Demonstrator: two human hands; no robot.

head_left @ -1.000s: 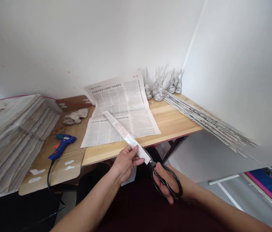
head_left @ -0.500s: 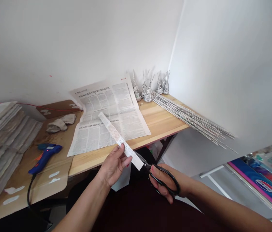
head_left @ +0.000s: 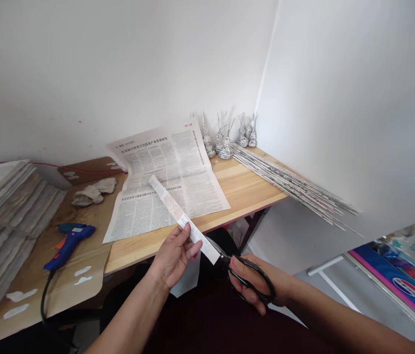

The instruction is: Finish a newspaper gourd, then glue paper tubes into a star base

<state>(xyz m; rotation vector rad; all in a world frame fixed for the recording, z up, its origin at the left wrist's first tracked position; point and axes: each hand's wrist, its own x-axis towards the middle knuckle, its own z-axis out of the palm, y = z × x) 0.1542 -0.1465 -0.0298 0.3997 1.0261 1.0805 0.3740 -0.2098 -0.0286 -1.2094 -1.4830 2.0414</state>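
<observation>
My left hand (head_left: 173,254) pinches a long, narrow folded strip of newspaper (head_left: 170,204) near its lower end. The strip slants up and away over the table's front edge. In my right hand (head_left: 251,282) are black-handled scissors (head_left: 261,273), with fingers through the loops. Their blades lie at the strip's near end, partly hidden by the paper; whether they touch it I cannot tell. Behind the strip, an opened newspaper sheet (head_left: 203,184) rests on the wooden table (head_left: 244,184), its back part raised toward the wall.
At left, a blue glue gun (head_left: 69,246) and crumpled whitish cloth (head_left: 93,192) lie on cardboard (head_left: 93,265) beside stacked newspapers (head_left: 12,236). Several woven paper gourd shapes (head_left: 225,147) stand at the back. Thin paper rods (head_left: 295,187) overhang the table's right edge.
The view has tilted slightly, so everything sits a little lower in the picture. Both hands keep their holds on the strip and the scissors.
</observation>
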